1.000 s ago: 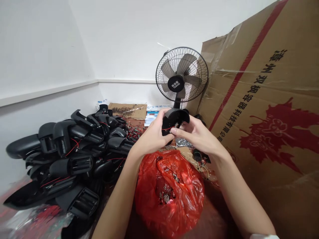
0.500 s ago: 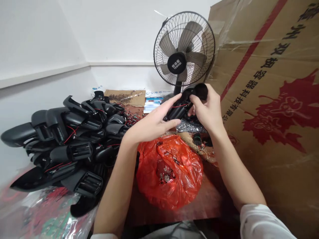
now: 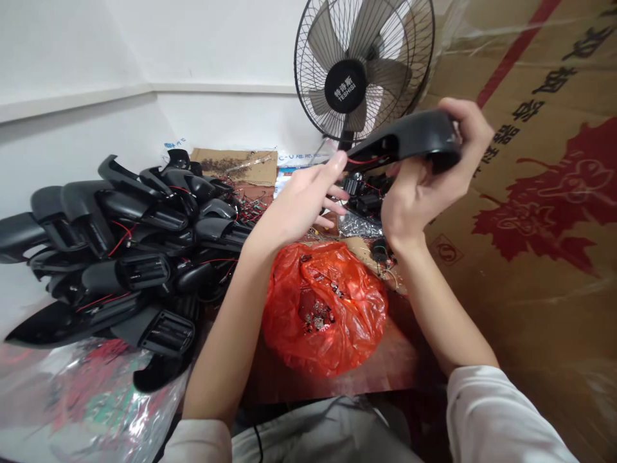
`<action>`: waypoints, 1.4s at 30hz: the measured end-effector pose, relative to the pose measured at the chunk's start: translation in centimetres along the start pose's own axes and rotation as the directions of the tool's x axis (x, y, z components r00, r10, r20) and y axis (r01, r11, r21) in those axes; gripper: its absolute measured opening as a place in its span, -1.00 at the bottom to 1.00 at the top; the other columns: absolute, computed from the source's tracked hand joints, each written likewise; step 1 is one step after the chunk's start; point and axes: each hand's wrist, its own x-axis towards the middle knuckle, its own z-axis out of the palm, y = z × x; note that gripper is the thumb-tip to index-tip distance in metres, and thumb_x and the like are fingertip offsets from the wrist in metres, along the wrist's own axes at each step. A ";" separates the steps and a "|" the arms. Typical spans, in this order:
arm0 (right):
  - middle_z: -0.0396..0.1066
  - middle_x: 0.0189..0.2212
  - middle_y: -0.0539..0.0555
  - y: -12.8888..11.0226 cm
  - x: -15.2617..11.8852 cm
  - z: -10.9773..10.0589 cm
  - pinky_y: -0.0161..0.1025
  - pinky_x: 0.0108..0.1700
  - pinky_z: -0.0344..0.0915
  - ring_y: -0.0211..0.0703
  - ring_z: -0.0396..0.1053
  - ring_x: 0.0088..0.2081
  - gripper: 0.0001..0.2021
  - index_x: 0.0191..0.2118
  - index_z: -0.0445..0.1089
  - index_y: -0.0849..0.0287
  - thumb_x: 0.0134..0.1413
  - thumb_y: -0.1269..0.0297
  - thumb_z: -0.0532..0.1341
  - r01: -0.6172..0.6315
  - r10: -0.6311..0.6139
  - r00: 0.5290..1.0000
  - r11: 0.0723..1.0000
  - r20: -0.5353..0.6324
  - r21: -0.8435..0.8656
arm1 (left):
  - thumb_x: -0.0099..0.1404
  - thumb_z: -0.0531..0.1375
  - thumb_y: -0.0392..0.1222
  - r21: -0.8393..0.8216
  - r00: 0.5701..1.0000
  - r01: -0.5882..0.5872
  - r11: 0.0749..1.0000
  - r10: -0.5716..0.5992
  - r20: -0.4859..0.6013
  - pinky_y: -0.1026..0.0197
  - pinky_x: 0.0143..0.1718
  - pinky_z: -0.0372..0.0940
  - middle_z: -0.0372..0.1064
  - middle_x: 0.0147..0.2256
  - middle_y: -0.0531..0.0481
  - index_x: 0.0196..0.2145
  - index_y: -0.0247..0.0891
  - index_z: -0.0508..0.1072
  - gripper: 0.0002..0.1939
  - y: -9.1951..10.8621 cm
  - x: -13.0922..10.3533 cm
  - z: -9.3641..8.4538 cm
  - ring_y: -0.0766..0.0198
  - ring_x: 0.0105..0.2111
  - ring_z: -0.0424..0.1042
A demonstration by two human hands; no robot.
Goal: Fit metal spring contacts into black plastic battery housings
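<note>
A curved black plastic housing (image 3: 409, 138) with a red wire along its underside is raised in front of the fan. My right hand (image 3: 434, 173) is closed around its wide right end, fingers over the outside and thumb beneath. At the narrow left end is my left hand (image 3: 318, 193), its thumb tip at the housing's edge and its fingers spread apart below. Whether that thumb presses on the plastic I cannot tell. Under my hands lies a red plastic bag (image 3: 289, 321) with small metal parts (image 3: 318, 316) in it.
Many similar black housings (image 3: 144, 270), some with red wires, are heaped at left. Below them is a clear plastic bag (image 3: 96, 399). A fan (image 3: 346, 87) stands behind, a large cardboard box (image 3: 530, 308) at right. Small wired parts (image 3: 255, 207) lie on the table (image 3: 376, 373).
The housing has risen toward the right and turned over, its smooth outer side now up. My right hand has gone up with it; my left hand's fingers have spread below its end.
</note>
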 end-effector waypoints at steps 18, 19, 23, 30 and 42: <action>0.55 -0.30 0.06 -5.0 -0.9 -0.5 -0.15 -0.08 0.36 -0.05 0.49 -0.22 -0.87 -0.25 0.55 0.15 0.17 0.49 0.28 0.055 -0.144 0.381 0.990 0.913 0.133 | 0.28 0.29 0.11 -0.510 0.902 -0.227 0.830 -0.019 -0.432 0.03 -0.01 0.49 0.59 -0.10 -0.12 0.03 -0.15 0.46 -0.55 -2.7 2.9 -2.9 -0.05 0.10 0.49; 0.55 -0.31 0.07 -5.1 -1.6 0.3 -0.17 -0.10 0.35 -0.06 0.49 -0.24 -0.86 -0.26 0.57 0.16 0.14 0.51 0.29 0.063 -0.160 0.230 0.987 0.960 0.149 | 0.28 0.28 0.09 -0.524 0.902 -0.228 0.820 -0.025 -0.430 0.02 0.00 0.49 0.59 -0.10 -0.11 0.03 -0.14 0.46 -0.57 -3.0 3.0 -3.2 -0.05 0.10 0.49; 0.59 -0.27 0.17 -6.5 -5.0 3.7 -0.21 -0.25 0.31 0.00 0.52 -0.22 -0.82 -0.20 0.62 0.23 0.07 0.50 0.32 0.083 -0.129 -0.208 0.985 0.970 0.149 | 0.29 0.23 0.06 -0.568 0.910 -0.204 0.797 -0.060 -0.411 -0.06 -0.01 0.47 0.57 -0.15 -0.16 -0.05 -0.16 0.46 -0.65 -3.8 3.1 -4.2 -0.06 0.08 0.49; 0.62 -0.24 0.19 -8.0 -7.8 5.7 -0.26 -0.38 0.24 0.02 0.55 -0.23 -0.73 -0.11 0.63 0.27 0.03 0.33 0.44 0.083 -0.169 -0.342 0.974 0.924 0.209 | 0.29 0.22 0.04 -0.610 0.908 -0.175 0.773 -0.113 -0.404 -0.08 -0.04 0.46 0.51 -0.25 -0.15 -0.28 -0.15 0.39 -0.78 -3.9 3.0 -5.1 -0.05 0.02 0.49; 0.53 -0.48 -0.05 -4.0 -2.7 3.2 -0.39 -0.37 0.25 -0.27 0.45 -0.43 -0.95 -0.40 0.52 0.22 0.02 0.44 0.39 -0.270 -0.272 -0.109 0.934 0.956 0.235 | 0.01 0.53 -0.16 -0.261 0.905 -0.175 0.949 0.051 -0.422 0.24 -0.04 0.37 0.55 -0.15 -0.03 -0.14 -0.26 0.51 -0.53 -3.0 2.4 -3.2 0.24 -0.14 0.50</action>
